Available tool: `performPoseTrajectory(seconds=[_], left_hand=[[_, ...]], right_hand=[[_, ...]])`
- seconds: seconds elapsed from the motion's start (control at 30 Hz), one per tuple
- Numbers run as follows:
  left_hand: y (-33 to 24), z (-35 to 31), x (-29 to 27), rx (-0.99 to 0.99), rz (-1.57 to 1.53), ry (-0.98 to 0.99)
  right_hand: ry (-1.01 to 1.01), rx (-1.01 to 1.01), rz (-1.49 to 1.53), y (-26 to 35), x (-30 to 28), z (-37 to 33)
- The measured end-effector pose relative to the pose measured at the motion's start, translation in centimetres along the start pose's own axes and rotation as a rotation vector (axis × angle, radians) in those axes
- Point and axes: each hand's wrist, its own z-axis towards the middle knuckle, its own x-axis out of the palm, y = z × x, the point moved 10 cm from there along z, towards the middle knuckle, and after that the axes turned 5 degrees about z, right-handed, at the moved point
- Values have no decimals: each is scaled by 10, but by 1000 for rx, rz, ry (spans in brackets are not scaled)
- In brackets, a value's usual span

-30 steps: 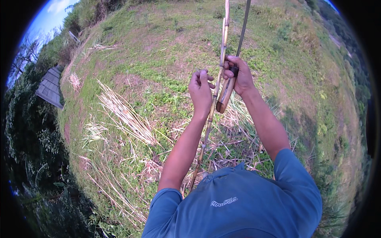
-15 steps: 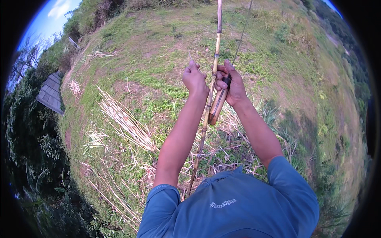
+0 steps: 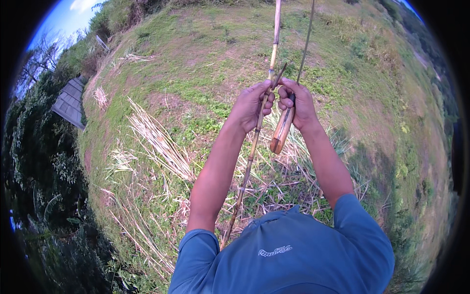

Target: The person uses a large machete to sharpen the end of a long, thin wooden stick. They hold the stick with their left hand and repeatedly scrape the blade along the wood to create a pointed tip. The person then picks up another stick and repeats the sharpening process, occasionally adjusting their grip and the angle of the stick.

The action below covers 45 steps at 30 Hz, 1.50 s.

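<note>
A long, jointed cane stalk (image 3: 254,142) runs upright in front of me, yellowish with dark joints. The fingers of my left hand (image 3: 249,109) are wrapped round it at mid-length. A short brown strip (image 3: 279,75) slants beside the stalk, close to both sets of fingertips; which fingers pinch it I cannot tell. My right hand (image 3: 300,104) is closed on a machete, its wooden handle (image 3: 283,129) pointing down below the fist. The thin dark blade (image 3: 306,41), seen nearly edge-on, rises past the top of the picture.
Cut stalks (image 3: 159,142) lie in a bundle on the grass to the left. Dry leaves and trimmings (image 3: 279,183) litter the ground before me. A plank-like grey structure (image 3: 70,103) stands among dark bushes at far left. Grassy slope (image 3: 205,49) stretches ahead.
My left hand has moved right, from holding a thin piece apart from the stalk to gripping the stalk. My right hand has shifted right with the machete, its fingers off the stalk.
</note>
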Motion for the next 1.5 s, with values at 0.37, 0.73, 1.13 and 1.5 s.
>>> performPoseTrajectory(seconds=[0.37,0.73,1.13,1.5], left_hand=[[-24,29,37,21,-150,128],[-178,69,59,771,858,-502],[-169,103,70,441,91,23],[-239,111,94,524,114,171]], right_hand=[[68,-75,-211,66,3,49],[36,-80,-247,70,-4,26],[-85,-80,-264,74,-53,7],[-74,-39,-255,61,-66,6]])
